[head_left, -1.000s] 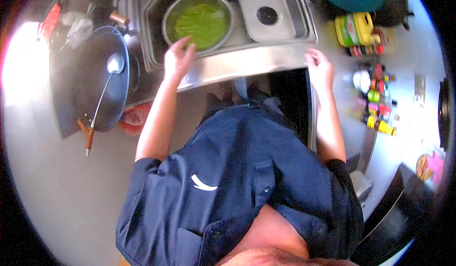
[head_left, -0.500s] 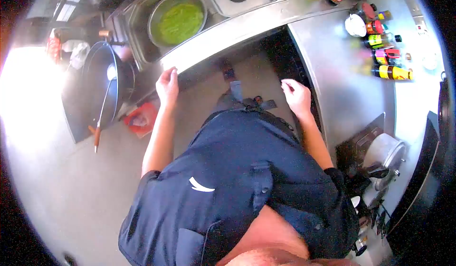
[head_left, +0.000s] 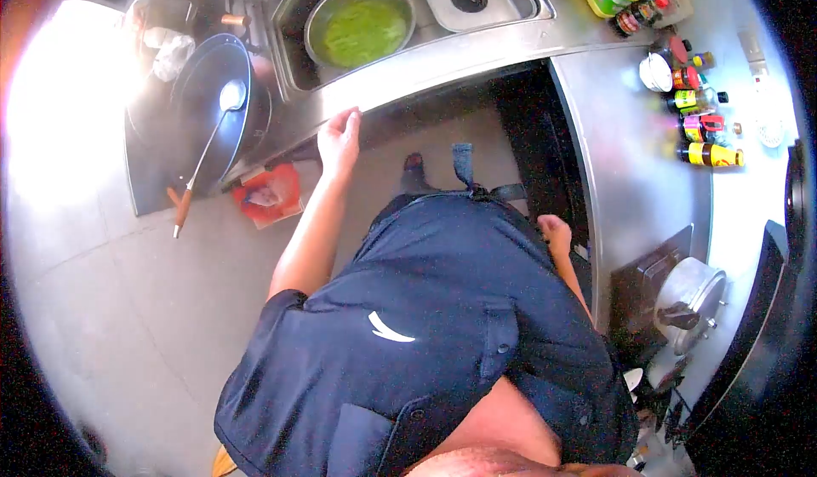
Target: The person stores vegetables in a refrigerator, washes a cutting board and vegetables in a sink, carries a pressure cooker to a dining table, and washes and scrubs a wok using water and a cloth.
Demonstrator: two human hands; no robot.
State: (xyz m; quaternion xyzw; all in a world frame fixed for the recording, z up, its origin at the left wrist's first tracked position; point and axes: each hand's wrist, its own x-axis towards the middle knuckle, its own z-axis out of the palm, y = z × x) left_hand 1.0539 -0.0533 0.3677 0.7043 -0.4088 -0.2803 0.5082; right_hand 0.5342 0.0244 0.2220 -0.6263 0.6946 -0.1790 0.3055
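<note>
I think I'm between jobs: left hand (head_left: 339,141) loosely open near the sink (head_left: 477,21); right hand (head_left: 556,234), I can't tell. Touching the sink's bowl (head_left: 313,34) needs a reach.

Relative to one second earlier, the left hand (head_left: 339,141) is withdrawn from the rim of the metal basin (head_left: 314,28) to the front of the sink counter (head_left: 434,67), fingers drawn together instead of spread. The right hand (head_left: 556,233) is lowered to beside the dark shirt (head_left: 434,277). The metal pot (head_left: 683,286) is more fully exposed.
</note>
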